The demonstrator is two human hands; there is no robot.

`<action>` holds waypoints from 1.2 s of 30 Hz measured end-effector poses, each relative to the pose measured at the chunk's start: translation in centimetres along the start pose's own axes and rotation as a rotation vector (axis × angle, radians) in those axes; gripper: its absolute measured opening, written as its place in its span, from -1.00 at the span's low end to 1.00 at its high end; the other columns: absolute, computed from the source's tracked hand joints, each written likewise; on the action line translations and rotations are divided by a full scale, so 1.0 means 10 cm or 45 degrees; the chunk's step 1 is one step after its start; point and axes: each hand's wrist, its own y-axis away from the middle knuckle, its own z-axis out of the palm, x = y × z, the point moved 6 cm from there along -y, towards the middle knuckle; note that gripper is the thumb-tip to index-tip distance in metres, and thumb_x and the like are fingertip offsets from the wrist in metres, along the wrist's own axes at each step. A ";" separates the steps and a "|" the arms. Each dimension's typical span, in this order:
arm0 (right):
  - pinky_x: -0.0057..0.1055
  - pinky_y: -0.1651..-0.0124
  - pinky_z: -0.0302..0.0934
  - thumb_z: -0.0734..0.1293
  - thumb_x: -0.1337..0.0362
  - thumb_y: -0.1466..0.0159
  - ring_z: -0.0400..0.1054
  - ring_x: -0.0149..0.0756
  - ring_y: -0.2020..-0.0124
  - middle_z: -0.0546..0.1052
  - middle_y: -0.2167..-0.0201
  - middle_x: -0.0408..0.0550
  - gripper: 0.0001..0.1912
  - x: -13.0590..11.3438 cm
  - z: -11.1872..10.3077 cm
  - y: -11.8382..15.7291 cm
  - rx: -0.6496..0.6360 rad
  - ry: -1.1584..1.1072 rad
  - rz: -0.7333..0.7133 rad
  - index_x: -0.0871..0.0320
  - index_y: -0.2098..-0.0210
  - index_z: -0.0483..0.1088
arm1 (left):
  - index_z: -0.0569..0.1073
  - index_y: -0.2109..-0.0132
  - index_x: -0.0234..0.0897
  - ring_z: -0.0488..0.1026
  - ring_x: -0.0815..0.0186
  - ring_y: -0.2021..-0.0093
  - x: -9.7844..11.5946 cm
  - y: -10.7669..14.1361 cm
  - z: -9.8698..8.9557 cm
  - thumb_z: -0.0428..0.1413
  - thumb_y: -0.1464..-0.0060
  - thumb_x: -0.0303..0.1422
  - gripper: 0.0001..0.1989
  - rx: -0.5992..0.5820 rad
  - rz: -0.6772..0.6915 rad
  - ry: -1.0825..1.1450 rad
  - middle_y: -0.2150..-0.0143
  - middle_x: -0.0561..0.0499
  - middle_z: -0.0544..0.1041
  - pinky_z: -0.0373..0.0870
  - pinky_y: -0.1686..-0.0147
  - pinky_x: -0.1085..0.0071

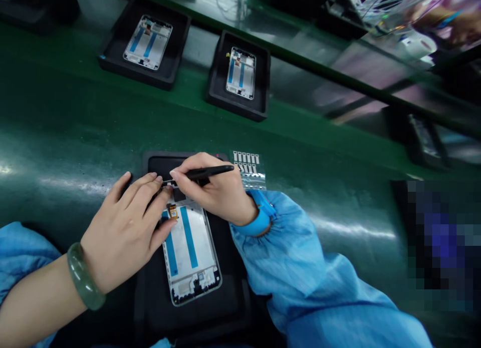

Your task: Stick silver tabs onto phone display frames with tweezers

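Observation:
A silver phone frame (195, 253) with two blue strips and a small copper-coloured flex cable (173, 212) lies in a black tray (233, 288) before me. My right hand (214, 188) pinches a pair of black tweezers (210, 172), its tip at the top end of the frame. Spread over the frame's upper left side, my left hand (128, 223) rests with its fingers extended, the fingertips close to the tweezers' tip. What lies under the fingertips is hidden. Beside the right hand is a clear sheet with rows of small pale stickers (246, 160).
Two more black trays (176, 52) (263, 87) on the green bench (93, 122) each hold a similar phone frame. Another tray (37, 12) stands at the far left. At the upper right are a white roll (419, 45), cables and a blurred person. A pixelated patch covers the right edge.

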 end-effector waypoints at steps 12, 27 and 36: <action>-0.52 0.34 0.27 0.31 0.25 -0.22 0.38 -0.46 0.42 0.47 0.44 -0.17 -0.89 0.04 -0.04 0.07 0.092 0.022 0.078 0.15 0.40 0.35 | 0.35 -0.06 -0.42 0.30 -0.01 -0.10 0.00 0.00 0.00 -0.02 -0.15 -0.25 -0.59 -0.005 0.014 0.001 -0.04 -0.27 0.39 0.18 -0.10 -0.06; -0.51 0.29 0.28 0.36 0.24 -0.18 0.41 -0.44 0.39 0.51 0.42 -0.14 -0.86 0.04 -0.03 0.05 0.002 -0.191 0.045 0.19 0.37 0.38 | 0.37 0.14 -0.41 0.33 0.15 0.02 -0.27 -0.15 -0.03 0.03 -0.11 -0.38 -0.80 0.201 -0.124 0.288 0.12 -0.17 0.33 0.38 0.07 0.21; -0.50 0.28 0.31 0.36 0.24 -0.18 0.42 -0.42 0.38 0.51 0.40 -0.12 -0.86 0.07 -0.03 0.06 -0.044 -0.235 0.063 0.20 0.36 0.39 | 0.40 0.16 -0.45 0.34 0.11 0.05 -0.25 -0.17 -0.02 0.04 -0.10 -0.38 -0.79 0.209 -0.109 0.306 0.15 -0.19 0.35 0.36 0.07 0.17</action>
